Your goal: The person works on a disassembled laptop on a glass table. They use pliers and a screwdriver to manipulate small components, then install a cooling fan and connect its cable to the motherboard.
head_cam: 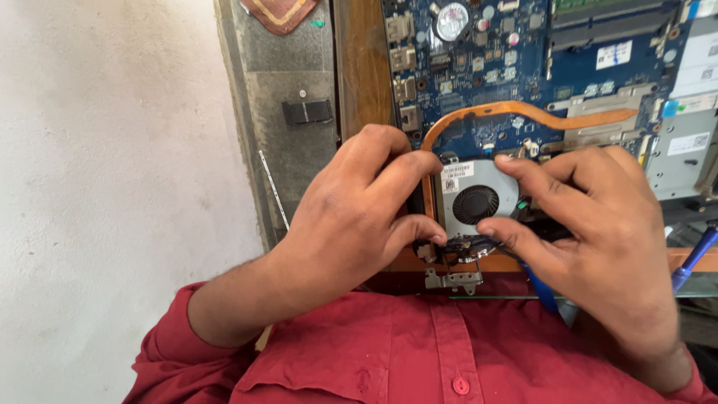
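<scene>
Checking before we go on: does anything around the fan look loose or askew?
Nothing looks damaged. The metal hinge bracket sticks out past the board's near edge below the cooling fan, which both hands, left and right, grip.

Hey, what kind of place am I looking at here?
Probably a small electronics repair bench. An opened laptop's blue circuit board lies exposed, both hands work at its cooling fan under a copper heat pipe, and a blue-handled tool waits alongside.

We count two hands, the left hand and the right hand, one cooling fan, one copper heat pipe, one blue circuit board, one metal hinge and one blue-handled tool.
</scene>
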Tool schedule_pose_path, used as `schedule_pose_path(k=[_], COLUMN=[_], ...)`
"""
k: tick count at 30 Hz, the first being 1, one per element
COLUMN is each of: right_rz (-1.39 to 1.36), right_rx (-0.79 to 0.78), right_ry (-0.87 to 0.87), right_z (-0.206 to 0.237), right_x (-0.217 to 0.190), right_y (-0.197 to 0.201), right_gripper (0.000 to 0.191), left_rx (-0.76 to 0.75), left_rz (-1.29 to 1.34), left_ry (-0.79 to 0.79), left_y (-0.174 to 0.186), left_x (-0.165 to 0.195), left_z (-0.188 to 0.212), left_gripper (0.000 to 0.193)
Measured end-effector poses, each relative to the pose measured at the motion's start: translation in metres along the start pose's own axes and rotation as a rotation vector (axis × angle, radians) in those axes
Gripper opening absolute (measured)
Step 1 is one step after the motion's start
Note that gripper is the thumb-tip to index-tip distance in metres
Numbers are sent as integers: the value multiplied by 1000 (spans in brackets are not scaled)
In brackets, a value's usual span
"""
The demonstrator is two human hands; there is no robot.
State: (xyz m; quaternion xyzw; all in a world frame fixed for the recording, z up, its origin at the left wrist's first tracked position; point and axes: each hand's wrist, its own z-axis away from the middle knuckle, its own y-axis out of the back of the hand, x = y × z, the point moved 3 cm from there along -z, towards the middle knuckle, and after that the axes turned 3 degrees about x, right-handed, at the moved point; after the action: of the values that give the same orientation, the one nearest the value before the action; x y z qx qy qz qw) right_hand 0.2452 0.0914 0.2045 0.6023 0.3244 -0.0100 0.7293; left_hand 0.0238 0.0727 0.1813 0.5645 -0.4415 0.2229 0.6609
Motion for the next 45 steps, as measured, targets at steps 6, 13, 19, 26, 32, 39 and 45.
schedule_pose_path(k=[6,13,19,26,32,39,45], right_rz=[-21,-21,-29,-8,-108,90,158], right_rx=[4,20,33,41,124,265,310], right_ry=[13,14,26,44,76,464,551], right_z=[0,7,13,20,38,46,54], right_x=[1,1,4,5,-2,-13,-11], right_y=[1,-1,-3,-4,5,-5,-12], right_gripper=[58,59,58,60,40,16,11], left_rx=[7,10,12,20,-11,-31,-22], left_rz=[6,-17,-39,-34,-40,-115,-255], left_ry=[-9,-32,-35,-46,-47,-147,-272], left_y=[0,-7,-12,-11,-4,-2,-9], left_x=[2,1,3,4,9,17,24], left_z=[0,3,6,7,7,13,15], left_gripper=[55,58,58,59,60,62,68])
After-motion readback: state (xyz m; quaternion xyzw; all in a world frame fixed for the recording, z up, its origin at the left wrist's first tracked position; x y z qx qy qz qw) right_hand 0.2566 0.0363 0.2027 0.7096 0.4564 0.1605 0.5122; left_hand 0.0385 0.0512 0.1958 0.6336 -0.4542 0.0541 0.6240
